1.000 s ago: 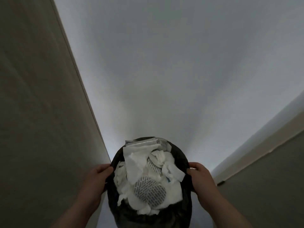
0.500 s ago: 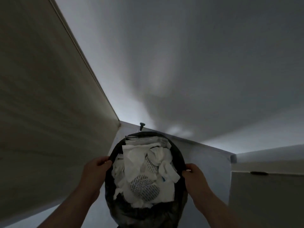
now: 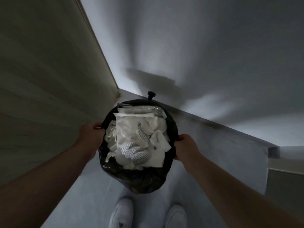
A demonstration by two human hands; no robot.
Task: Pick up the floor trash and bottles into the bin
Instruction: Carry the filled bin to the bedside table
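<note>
So both hands are on the bin [image 3: 141, 183], one on each side. The left hand [image 3: 89, 134] has its fingers curled over the left rim and clamped on it, thumb side toward the camera. The right hand [image 3: 186, 146] does the same on the right rim, fingers wrapped tight round the edge. The bin has a black bag [image 3: 172, 127] lining it, folded over the rim.

It's stuffed with trash [image 3: 130, 129], mostly crumpled white paper heaped up to the top, plus a couple of round pieces with a grey dashed print [image 3: 136, 153] and a shiny wrapper [image 3: 143, 109] along the far rim. No bottles that I can make out in the pile.

The bin sits over the pale floor [image 3: 92, 191] near its far left corner, where a brownish panel [image 3: 49, 79] meets the wall [image 3: 197, 46]. A small dark knob [image 3: 151, 94] pokes up just behind the bin's far rim. Two white shoes [image 3: 122, 213] show at the floor's near edge, right under the bin. Can't tell if the bin is touching the floor or not, it's dim and a bit blurry.
</note>
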